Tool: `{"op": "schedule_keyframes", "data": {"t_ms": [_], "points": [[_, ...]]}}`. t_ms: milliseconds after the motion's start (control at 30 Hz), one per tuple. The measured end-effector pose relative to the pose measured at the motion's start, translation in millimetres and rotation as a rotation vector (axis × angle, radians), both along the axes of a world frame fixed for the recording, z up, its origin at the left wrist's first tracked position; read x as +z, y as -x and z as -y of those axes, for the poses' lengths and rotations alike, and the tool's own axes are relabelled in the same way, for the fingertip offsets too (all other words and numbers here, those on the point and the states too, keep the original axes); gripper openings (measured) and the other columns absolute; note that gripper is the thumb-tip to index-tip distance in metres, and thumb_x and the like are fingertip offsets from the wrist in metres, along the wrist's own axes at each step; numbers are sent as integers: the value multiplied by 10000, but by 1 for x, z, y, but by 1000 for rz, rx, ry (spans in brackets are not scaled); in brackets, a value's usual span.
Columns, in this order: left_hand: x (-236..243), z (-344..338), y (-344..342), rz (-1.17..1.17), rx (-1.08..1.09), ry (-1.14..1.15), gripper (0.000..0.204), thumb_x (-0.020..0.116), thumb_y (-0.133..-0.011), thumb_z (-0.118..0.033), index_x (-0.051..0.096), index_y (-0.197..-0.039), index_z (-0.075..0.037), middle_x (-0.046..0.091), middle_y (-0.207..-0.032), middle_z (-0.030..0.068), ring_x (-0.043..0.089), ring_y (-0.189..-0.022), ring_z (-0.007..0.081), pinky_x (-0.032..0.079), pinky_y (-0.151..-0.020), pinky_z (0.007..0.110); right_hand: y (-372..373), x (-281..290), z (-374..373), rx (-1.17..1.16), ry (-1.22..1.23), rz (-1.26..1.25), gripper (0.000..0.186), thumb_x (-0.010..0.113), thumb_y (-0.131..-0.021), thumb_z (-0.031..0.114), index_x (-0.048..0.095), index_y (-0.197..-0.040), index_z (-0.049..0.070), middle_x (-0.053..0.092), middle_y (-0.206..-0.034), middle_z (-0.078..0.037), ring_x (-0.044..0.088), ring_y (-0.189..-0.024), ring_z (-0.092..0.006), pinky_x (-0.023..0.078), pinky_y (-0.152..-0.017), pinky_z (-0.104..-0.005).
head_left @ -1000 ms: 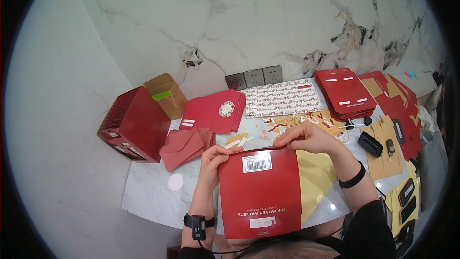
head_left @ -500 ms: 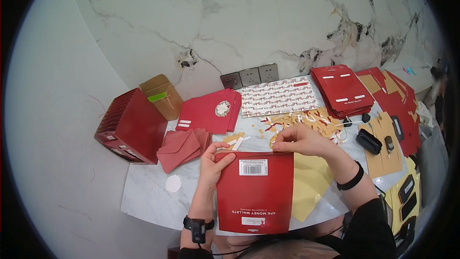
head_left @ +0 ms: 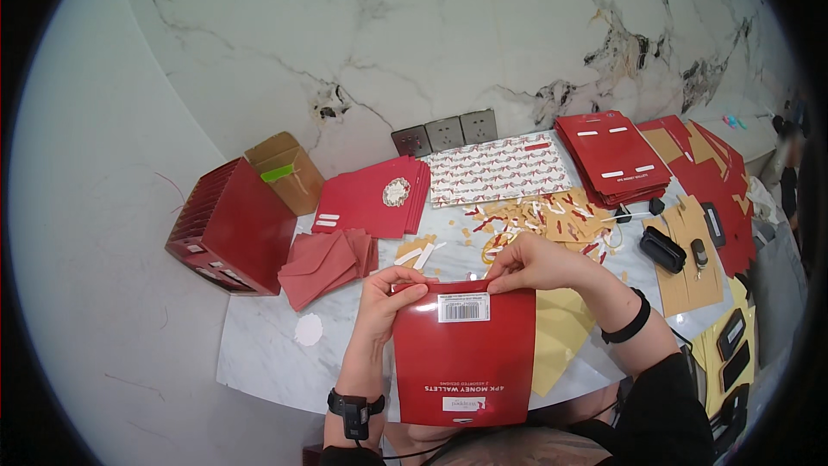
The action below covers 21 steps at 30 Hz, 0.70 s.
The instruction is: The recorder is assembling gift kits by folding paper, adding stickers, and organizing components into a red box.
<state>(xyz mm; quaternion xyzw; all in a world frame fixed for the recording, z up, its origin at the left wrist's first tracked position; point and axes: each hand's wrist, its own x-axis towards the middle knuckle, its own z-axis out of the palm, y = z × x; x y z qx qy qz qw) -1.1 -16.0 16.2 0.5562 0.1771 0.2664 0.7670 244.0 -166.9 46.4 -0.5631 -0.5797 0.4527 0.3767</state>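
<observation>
A flat red card packaging sleeve (head_left: 464, 349) stands tilted toward me at the front of the marble table (head_left: 285, 362). It carries a white barcode label (head_left: 463, 307) near its top edge and upside-down print lower down. My left hand (head_left: 385, 298) pinches its top left corner, thumb in front and fingers behind. Along the same edge, right of the middle, my right hand (head_left: 536, 261) grips with thumb and bent fingers. Whatever lies behind the sleeve is hidden. Yellow paper (head_left: 556, 332) shows beside it on the right, under my right forearm.
Red envelopes (head_left: 323, 267), red cards (head_left: 366, 198) and a red slotted box (head_left: 237, 224) stand left. Behind are a patterned white sheet (head_left: 496, 174) and paper scraps (head_left: 552, 216). Stacked red sleeves (head_left: 612, 151), a black case (head_left: 662, 248) and phones (head_left: 731, 336) lie right.
My right hand has shifted slightly left along the sleeve's top edge and now grips it more firmly. The sleeve has moved slightly right and its top edge bows. My left hand still holds its corner.
</observation>
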Motion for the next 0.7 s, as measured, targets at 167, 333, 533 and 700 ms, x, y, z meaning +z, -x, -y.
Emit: {"op": "schedule_keyframes", "data": {"t_ms": [167, 333, 533, 700], "points": [[2, 7, -5, -129, 61, -98, 156, 709, -822, 24, 687, -976, 23, 706, -963, 137, 686, -826, 151, 575, -718, 271, 2, 3, -1, -25, -13, 86, 200, 725, -851, 162, 738, -991, 19, 708, -756, -48, 632, -694, -71, 498, -625, -237], [-1, 8, -10, -170, 74, -90, 141, 732, -803, 16, 705, -941, 14, 707, -918, 107, 679, -781, 140, 566, -687, 252, 11, -1, -1, -125, -77, -11, 220, 730, -842, 156, 739, -1027, 38, 713, -764, -67, 633, -692, -87, 500, -652, -239], [-2, 7, -5, -190, 53, 42, 136, 730, -798, 14, 702, -931, 10, 706, -861, 101, 680, -737, 146, 571, -674, 260, 13, -2, -4, -102, -114, 63, 191, 740, -841, 162, 749, -983, 35, 723, -793, -76, 643, -711, -98, 505, -665, -249], [2, 11, -7, -163, 15, 85, 131, 740, -816, -18, 703, -939, 6, 704, -881, 81, 667, -760, 128, 550, -685, 244, 16, 6, 1, -88, -70, 72, 216, 720, -861, 216, 751, -990, 46, 728, -804, -82, 649, -722, -111, 509, -675, -257]]}}
